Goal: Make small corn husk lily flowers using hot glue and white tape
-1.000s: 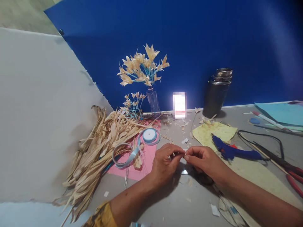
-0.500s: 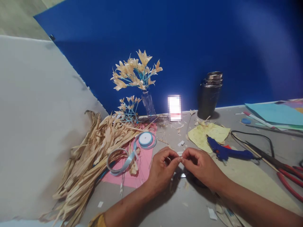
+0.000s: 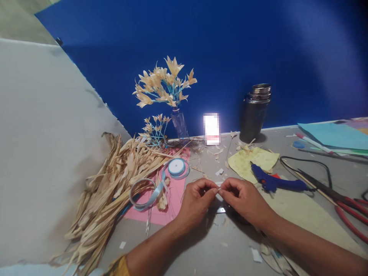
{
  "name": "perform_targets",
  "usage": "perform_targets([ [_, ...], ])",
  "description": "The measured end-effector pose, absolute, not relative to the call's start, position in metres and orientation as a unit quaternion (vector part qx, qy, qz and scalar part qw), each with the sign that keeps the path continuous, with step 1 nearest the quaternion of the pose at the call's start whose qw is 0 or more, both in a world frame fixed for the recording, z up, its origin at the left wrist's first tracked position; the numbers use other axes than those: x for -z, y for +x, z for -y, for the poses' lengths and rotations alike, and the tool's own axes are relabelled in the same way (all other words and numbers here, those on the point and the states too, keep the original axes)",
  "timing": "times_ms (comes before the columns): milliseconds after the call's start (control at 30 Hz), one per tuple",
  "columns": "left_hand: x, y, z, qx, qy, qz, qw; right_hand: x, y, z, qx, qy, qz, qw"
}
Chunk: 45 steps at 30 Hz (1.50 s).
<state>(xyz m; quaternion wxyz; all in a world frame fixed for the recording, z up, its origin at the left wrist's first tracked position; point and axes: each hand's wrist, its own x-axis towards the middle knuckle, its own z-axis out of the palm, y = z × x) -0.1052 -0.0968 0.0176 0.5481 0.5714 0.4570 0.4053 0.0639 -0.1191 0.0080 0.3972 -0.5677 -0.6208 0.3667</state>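
Note:
My left hand (image 3: 198, 201) and my right hand (image 3: 243, 199) meet fingertip to fingertip above the table. Both are closed in a pinch, thumbs against forefingers. A tiny pale bit shows between the tips, too small to name. To the left of my left hand lie a roll of light blue ribbon (image 3: 176, 167) and a looser ribbon coil (image 3: 143, 194), on a pink paper sheet (image 3: 175, 197). Beyond my right hand, a blue glue gun (image 3: 276, 183) rests by a crumpled yellow paper (image 3: 251, 163). Beneath the hands, a dark object with a shiny piece is mostly hidden.
Dried husks (image 3: 115, 191) are heaped at the left. Husk flowers (image 3: 163, 82) stand in a clear bottle (image 3: 179, 124) at the back. A dark flask (image 3: 255, 115) stands near the blue wall. Red-handled scissors (image 3: 349, 214) and a cyan paper (image 3: 336, 136) lie right.
My hands stay pinched together, with the fingertips shifted very slightly. The whole view has moved a little; the things on the table lie as before.

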Motion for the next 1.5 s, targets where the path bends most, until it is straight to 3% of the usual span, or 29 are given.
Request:
perform_targets([
  [133, -0.019, -0.105, 0.1, -0.429, 0.612, -0.451, 0.488, -0.01, 0.064, 0.118, -0.356, -0.574, 0.617, 0.404],
  [400, -0.013, -0.106, 0.093, -0.401, 0.476, -0.435, 0.651, -0.005, 0.063, 0.12, -0.347, -0.556, 0.65, 0.384],
  [767, -0.011, -0.105, 0.091, -0.391, 0.51, -0.446, 0.623, -0.005, 0.063, 0.12, -0.355, -0.57, 0.637, 0.379],
  [1100, -0.009, -0.104, 0.091, -0.404, 0.463, -0.439, 0.656, -0.005, 0.062, 0.12, -0.396, -0.535, 0.618, 0.419],
  [1500, -0.005, -0.105, 0.091, -0.4, 0.453, -0.416, 0.679, -0.008, 0.062, 0.121, -0.424, -0.538, 0.604, 0.406],
])
